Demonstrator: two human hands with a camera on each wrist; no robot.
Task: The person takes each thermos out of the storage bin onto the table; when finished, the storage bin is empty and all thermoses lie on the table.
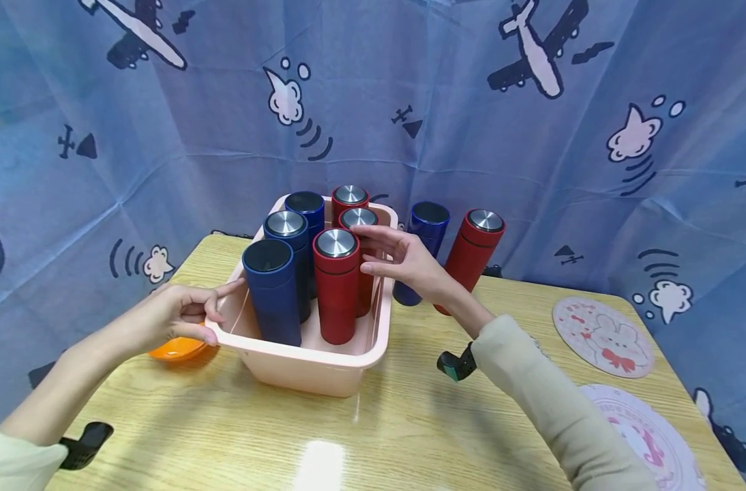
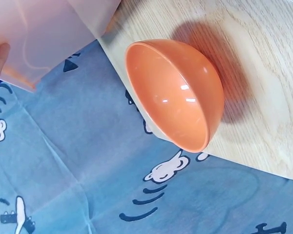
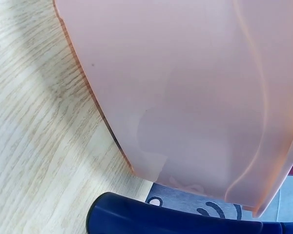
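A pink plastic bin [image 1: 324, 378] stands on the table, holding two rows of upright thermos bottles. Its left row is blue, with a dark-lidded blue thermos [image 1: 273, 303] in front; a red thermos [image 1: 337, 300] with a silver lid leads the right row. My left hand [image 1: 191, 310] grips the bin's front left corner, thumb at the rim. Beside the front red thermos is my right hand [image 1: 404, 262], fingers loosely bent and apart from the thumb, fingertips near its upper side and the red thermos [image 1: 365, 293] behind. Whether they touch is unclear.
Right of the bin, another blue thermos [image 1: 429, 232] and a red thermos [image 1: 474, 249] stand on the table [image 1: 226, 423]. An orange bowl [image 2: 176, 92] lies left of the bin. Two round printed mats, a rabbit mat [image 1: 603, 335] and a pink-white mat [image 1: 646, 436], lie at right.
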